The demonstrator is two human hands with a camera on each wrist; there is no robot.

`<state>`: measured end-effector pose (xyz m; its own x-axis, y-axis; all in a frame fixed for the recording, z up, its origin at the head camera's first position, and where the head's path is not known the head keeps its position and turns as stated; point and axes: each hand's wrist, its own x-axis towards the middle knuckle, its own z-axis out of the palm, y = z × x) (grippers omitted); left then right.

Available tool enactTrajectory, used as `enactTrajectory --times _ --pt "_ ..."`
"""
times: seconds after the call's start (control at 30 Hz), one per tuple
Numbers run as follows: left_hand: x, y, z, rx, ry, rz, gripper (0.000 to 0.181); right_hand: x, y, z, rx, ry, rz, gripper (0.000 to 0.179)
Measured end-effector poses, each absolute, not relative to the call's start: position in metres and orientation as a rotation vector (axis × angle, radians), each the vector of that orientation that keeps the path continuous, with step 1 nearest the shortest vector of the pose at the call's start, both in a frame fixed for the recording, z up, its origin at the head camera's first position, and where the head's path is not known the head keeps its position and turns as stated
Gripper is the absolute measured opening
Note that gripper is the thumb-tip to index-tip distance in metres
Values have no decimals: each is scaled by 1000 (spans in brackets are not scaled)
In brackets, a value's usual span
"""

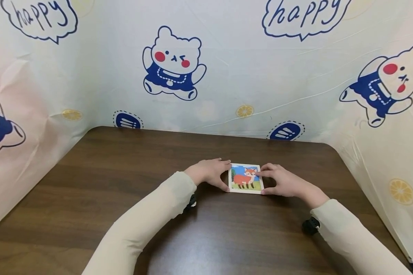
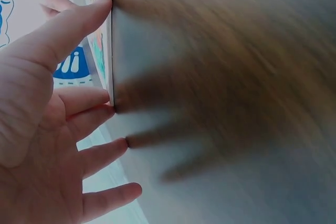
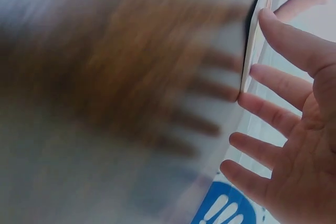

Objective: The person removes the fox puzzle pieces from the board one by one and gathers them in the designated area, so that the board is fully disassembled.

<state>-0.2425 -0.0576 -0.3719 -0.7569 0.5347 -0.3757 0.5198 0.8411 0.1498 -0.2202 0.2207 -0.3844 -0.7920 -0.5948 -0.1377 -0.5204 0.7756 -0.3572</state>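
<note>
A small square picture board [image 1: 246, 184] with a white border shows an orange fox on blue and green. It lies flat on the dark wooden table [image 1: 206, 229]. On its left side, my left hand [image 1: 211, 172] touches the edge, thumb at the near corner and fingertips at the far one. My right hand [image 1: 285, 180] touches the opposite side, its thumb at the near right corner and one finger over the picture by the fox's head. In the left wrist view the fingers [image 2: 105, 158] are spread and nearly straight. Straight fingers [image 3: 268, 114] also show in the right wrist view.
A pale cloth [image 1: 227, 76] printed with cartoon bears, lemon slices and lettering stands behind the table and along both sides. Each forearm wears a light sleeve [image 1: 144, 217] with a black device [image 1: 311, 225] at the wrist.
</note>
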Motion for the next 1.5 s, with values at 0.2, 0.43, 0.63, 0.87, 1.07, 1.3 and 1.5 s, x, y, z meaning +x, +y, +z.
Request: enactTrajectory --times 0.2,0.43,0.63,0.87,1.07,1.3,1.5 --pt "-236 -74 -372 770 2605 39 91 -216 205 -384 -910 2719 -418 62" --pt "-229 -90 -372 755 2607 36 92 -211 189 -383 -921 2710 -423 62" --pt "-220 -105 -370 733 2601 21 91 -205 174 -385 -928 2687 -430 62" --pt "-212 -124 -371 729 2596 74 93 -199 160 -385 -962 2684 -443 62" --pt "-206 -136 -370 706 2600 108 93 -196 147 -383 -975 2676 -440 63" --pt "-195 -144 -369 687 2608 159 94 -188 135 -382 -966 2685 -417 61" --pt "-187 -149 -369 685 2600 184 94 -180 126 -382 -957 2700 -413 59"
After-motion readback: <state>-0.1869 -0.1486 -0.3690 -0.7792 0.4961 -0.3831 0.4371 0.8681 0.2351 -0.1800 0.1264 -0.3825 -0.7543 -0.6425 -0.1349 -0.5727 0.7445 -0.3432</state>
